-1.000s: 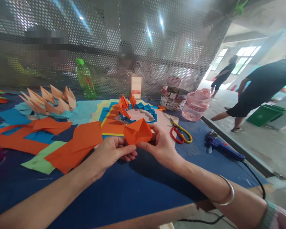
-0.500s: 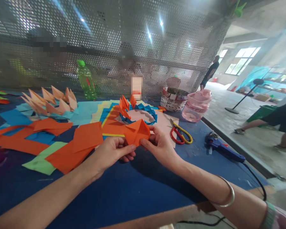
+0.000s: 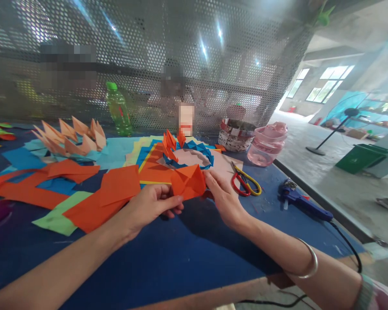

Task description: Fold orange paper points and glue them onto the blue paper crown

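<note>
A folded piece of orange paper (image 3: 189, 183) is held up over the blue table. My left hand (image 3: 163, 201) pinches its lower left side between thumb and curled fingers. At the paper's right edge is my right hand (image 3: 224, 196), its fingers bent behind the sheet and its fingertips partly hidden. Just beyond lies a blue folded-paper ring (image 3: 198, 150) with several pointed orange paper pieces (image 3: 170, 146) standing at its left side. Under the ring are stacked coloured sheets, an orange sheet (image 3: 155, 169) among them.
Red-and-yellow-handled scissors (image 3: 245, 183) and a blue glue gun (image 3: 305, 204) with a cord lie at right. Behind are a pink jug (image 3: 267, 144), a paper-covered tub (image 3: 236, 135) and a green bottle (image 3: 118, 110). Loose orange sheets (image 3: 116, 185) and a peach folded-paper ring (image 3: 73, 137) lie left.
My right thumb has moved off the front of the orange paper, and the hand has turned, with its fingers behind the right edge. The paper has shifted slightly right. The walking people have moved off.
</note>
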{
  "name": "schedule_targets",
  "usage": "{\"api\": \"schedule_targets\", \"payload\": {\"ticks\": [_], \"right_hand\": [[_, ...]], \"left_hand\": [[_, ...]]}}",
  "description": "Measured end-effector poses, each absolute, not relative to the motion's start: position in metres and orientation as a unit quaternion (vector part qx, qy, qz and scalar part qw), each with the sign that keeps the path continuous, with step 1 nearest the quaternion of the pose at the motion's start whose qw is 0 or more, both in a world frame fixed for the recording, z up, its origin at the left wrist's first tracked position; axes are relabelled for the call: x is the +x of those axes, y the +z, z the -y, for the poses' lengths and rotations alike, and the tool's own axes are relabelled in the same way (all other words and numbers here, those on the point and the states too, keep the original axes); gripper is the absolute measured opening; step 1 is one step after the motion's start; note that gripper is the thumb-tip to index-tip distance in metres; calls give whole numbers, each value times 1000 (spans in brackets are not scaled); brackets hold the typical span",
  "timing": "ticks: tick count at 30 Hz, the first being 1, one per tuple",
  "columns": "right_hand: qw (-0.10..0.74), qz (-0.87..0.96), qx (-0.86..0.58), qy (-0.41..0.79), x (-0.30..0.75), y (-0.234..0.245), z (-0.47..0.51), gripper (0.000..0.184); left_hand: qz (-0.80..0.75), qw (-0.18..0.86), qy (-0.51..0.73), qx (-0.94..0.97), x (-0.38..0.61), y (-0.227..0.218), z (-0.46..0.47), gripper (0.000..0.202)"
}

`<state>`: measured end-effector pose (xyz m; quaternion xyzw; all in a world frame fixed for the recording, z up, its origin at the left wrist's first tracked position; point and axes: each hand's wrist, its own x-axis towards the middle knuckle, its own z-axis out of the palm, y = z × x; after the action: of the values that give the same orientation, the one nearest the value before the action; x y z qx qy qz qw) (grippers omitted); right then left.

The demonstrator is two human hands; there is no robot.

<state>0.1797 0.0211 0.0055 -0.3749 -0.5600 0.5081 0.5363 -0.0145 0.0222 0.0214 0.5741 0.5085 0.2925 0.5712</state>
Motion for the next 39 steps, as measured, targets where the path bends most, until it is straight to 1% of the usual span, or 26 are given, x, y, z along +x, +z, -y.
{"api": "schedule_targets", "payload": {"ticks": [4,8,11,14,18,20,21,23,25,28,29,30,32,33,36,38,39], "right_hand": [[541,560,-357,516,179,4,-24,27],[527,577,-380,495,180,5,-25,28],[497,591,-408,487,179,5,-25,30],[458,610,-416,495,178,5,-24,37],[408,643,-422,491,178,1,-22,41],[405,671,-435,444,178,-1,-21,43],[413,690,-444,395,179,-1,-20,46],[436,734,-449,262,179,0,-18,54],[440,783,-418,135,180,3,-14,58],[386,862,-328,25,181,8,-9,53],[365,879,-306,-4,181,9,-9,48],[350,890,-291,-31,181,8,-9,38],[346,894,-276,-71,181,6,-10,16],[353,891,-275,-81,182,5,-11,11],[364,882,-286,-86,183,3,-13,16],[363,880,-297,-69,184,4,-14,17],[364,881,-297,-55,185,4,-14,18]], "left_hand": [[-502,582,254,588,-14,24,-21,32],[-513,579,315,550,-16,30,-24,28],[-506,574,365,530,-17,33,-27,26],[-509,576,382,513,-17,33,-28,26],[-519,574,396,495,-14,33,-28,32],[-518,569,396,501,-14,32,-29,35],[-520,566,395,503,-14,31,-29,35],[-525,566,389,503,-15,30,-30,34],[-531,575,379,494,-16,28,-31,34],[-533,590,360,488,-15,26,-29,39],[-533,592,355,489,-15,26,-28,42],[-533,593,352,490,-15,25,-27,45],[-529,597,346,495,-14,24,-26,50],[-524,599,342,500,-14,24,-25,52],[-510,583,303,555,-17,28,-26,48],[-512,511,296,624,-20,35,-27,42],[-517,449,312,659,-22,39,-26,38]]}}
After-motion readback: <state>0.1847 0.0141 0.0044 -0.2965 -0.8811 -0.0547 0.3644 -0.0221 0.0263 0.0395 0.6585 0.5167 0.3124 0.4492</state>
